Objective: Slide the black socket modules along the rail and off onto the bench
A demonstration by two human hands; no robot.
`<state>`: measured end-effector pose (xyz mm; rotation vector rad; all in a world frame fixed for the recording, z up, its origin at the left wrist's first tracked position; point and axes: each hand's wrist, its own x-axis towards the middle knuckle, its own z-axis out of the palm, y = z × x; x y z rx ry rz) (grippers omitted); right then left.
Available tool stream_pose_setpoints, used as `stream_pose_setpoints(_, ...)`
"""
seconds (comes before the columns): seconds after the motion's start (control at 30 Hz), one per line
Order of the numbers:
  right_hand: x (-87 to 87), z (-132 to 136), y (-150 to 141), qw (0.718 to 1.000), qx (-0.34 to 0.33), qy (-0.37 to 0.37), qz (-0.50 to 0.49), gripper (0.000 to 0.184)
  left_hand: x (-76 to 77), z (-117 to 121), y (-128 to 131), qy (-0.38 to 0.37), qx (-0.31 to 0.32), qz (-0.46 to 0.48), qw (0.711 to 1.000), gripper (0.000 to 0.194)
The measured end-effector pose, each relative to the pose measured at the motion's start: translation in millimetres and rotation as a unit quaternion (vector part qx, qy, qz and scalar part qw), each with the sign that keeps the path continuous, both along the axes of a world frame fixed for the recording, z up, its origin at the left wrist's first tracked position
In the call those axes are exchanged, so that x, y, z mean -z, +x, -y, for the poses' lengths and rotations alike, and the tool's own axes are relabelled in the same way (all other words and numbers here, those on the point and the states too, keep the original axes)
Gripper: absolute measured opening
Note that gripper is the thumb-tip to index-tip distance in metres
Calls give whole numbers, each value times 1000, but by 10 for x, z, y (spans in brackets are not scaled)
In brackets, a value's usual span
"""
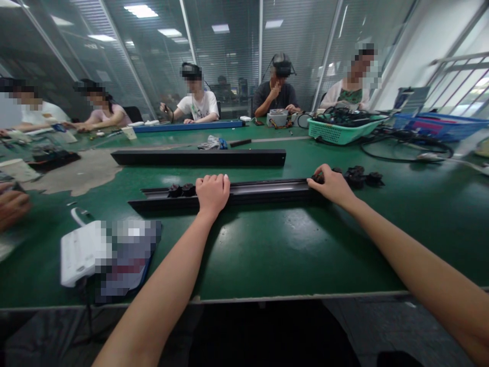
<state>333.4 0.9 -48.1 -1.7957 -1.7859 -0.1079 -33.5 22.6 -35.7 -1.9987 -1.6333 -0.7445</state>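
A long black metal channel [267,189] lies across the green table in front of me, its open side up. My left hand [212,194] is closed around its middle, fingers over the far edge. Two small black round parts [181,190] sit in the channel just left of that hand. At the channel's right end my right hand [334,184] pinches a small dark part [318,177], mostly hidden by the fingers. More black knobbly parts [356,176] lie on the table just beyond the right hand.
Behind the channel lies another long black bar [198,158]. A green basket of cables [344,131] stands at the back right. To the near left are a white box [82,252] and a phone-like object [130,265]. A co-worker's hand [13,204] shows at the left edge; several people sit opposite.
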Motion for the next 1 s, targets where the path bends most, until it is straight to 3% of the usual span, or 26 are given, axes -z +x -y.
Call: stream_pose_setpoints(1.0,-33,-31,289,998,60,-25,-23,30,-12,20,2,-16,2,7,1000,52)
